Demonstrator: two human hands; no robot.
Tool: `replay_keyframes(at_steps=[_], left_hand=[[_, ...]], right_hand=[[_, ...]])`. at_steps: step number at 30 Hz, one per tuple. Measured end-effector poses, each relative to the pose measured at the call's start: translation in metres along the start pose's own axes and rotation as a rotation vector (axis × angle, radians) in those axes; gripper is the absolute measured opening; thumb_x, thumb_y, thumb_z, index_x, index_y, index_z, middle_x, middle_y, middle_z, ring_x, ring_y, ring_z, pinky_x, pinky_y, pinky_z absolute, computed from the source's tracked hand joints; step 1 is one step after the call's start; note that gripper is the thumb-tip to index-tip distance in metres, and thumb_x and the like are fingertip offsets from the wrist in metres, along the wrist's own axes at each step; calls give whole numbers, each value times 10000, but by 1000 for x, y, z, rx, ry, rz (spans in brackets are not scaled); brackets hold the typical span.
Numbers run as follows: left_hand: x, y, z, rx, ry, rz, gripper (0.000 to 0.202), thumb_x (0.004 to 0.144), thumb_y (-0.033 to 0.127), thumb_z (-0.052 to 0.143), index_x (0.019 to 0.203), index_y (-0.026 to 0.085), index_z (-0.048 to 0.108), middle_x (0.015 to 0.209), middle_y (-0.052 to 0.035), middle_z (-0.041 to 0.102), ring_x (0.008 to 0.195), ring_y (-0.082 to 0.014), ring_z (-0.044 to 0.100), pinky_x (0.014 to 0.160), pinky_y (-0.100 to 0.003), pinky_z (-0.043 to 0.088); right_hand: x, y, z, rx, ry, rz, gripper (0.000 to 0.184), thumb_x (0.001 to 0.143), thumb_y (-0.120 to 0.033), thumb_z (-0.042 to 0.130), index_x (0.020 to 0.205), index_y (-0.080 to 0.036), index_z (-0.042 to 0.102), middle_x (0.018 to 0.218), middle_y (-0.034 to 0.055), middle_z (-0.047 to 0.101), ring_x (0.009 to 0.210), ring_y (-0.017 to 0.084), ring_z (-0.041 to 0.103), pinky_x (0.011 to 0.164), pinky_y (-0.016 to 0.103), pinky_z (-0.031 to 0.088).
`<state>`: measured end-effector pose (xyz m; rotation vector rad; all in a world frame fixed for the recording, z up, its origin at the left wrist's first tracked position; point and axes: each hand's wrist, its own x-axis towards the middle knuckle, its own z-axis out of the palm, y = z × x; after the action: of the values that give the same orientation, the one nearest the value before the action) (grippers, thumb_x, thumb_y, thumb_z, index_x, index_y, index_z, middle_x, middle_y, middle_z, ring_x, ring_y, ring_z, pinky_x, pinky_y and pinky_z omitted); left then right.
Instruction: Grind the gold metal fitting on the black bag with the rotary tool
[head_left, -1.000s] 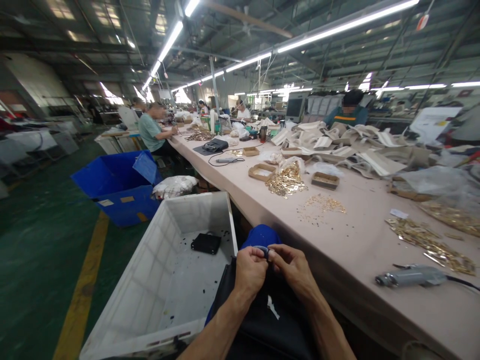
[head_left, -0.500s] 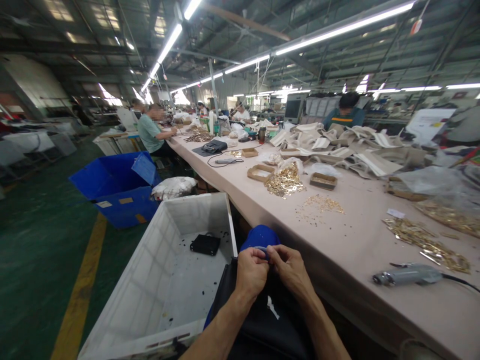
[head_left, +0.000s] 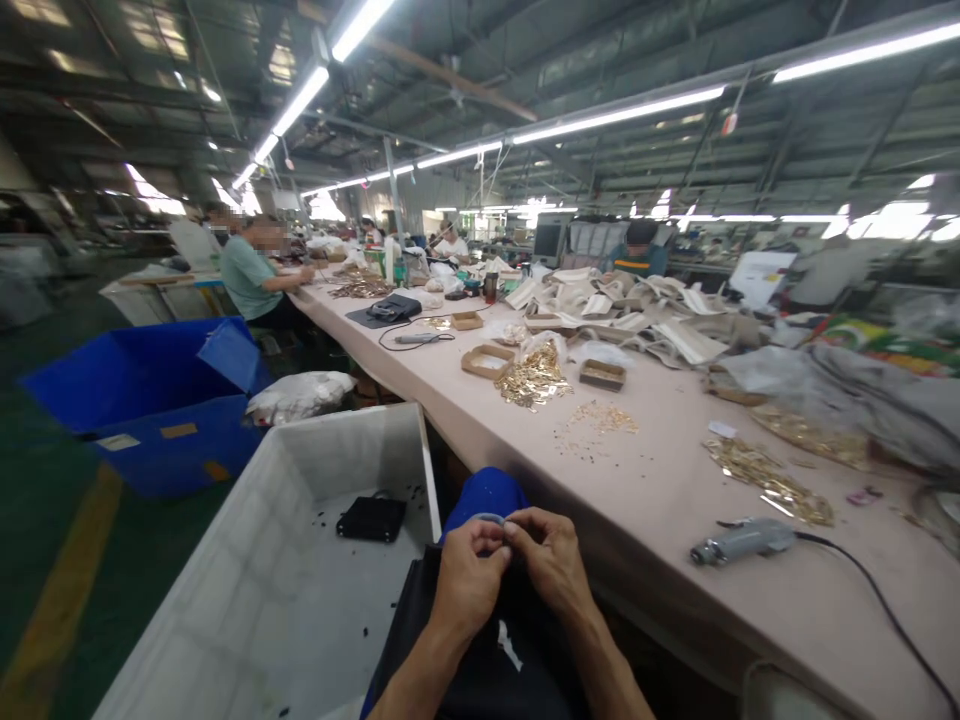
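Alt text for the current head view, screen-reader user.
Left hand and right hand hold a small grey-blue curved piece by their fingertips above black material on the lap. To the left is a white bin with a black item inside; to the right, a long table bears a grey power tool and gold-coloured pieces.

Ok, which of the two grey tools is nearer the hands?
The tool right of the right hand; the other tool lies farther up the table, near the black bag.
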<state>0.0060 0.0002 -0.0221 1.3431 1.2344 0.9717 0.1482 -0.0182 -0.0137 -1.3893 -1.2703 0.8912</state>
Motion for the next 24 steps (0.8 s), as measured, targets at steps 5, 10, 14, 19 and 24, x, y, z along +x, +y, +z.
replay_keyframes(at_steps=[5, 10, 14, 19, 24], left_hand=[[-2, 5, -1, 60, -67, 85, 270, 787, 340, 680, 952, 133, 735, 843, -96, 773, 769, -238, 719, 722, -307, 514], [-8, 7, 3, 205, -128, 75, 483, 933, 539, 465, 750, 154, 691, 551, -29, 593, 518, -177, 518, 550, -292, 355], [-2, 4, 4, 289, -89, 47, 504, 889, 558, 450, 627, 160, 612, 663, -48, 562, 675, -195, 485, 626, -314, 335], [15, -8, 4, 317, -162, -2, 472, 875, 540, 460, 652, 165, 640, 685, -53, 578, 726, -223, 517, 669, -331, 354], [36, -32, 9, 292, -153, 6, 517, 925, 549, 449, 671, 191, 721, 709, -71, 691, 747, -254, 612, 698, -344, 392]], right_hand=[[-2, -10, 6, -46, 127, -54, 217, 870, -316, 639, 757, -183, 768, 735, 15, 712, 716, 169, 631, 664, 278, 417], [-1, -12, 11, -3, 167, -68, 276, 901, -374, 639, 734, -175, 734, 710, 12, 682, 705, 159, 607, 682, 274, 429], [4, -10, 14, -114, 161, -72, 306, 897, -406, 655, 711, -173, 724, 669, 15, 670, 648, 153, 583, 636, 282, 389], [17, 6, 15, -180, 200, -7, 408, 920, -474, 609, 663, -177, 719, 648, 33, 666, 642, 165, 577, 633, 291, 380], [37, 32, 13, -219, 172, 65, 481, 933, -560, 586, 666, -189, 736, 648, 47, 664, 648, 176, 576, 607, 282, 406]])
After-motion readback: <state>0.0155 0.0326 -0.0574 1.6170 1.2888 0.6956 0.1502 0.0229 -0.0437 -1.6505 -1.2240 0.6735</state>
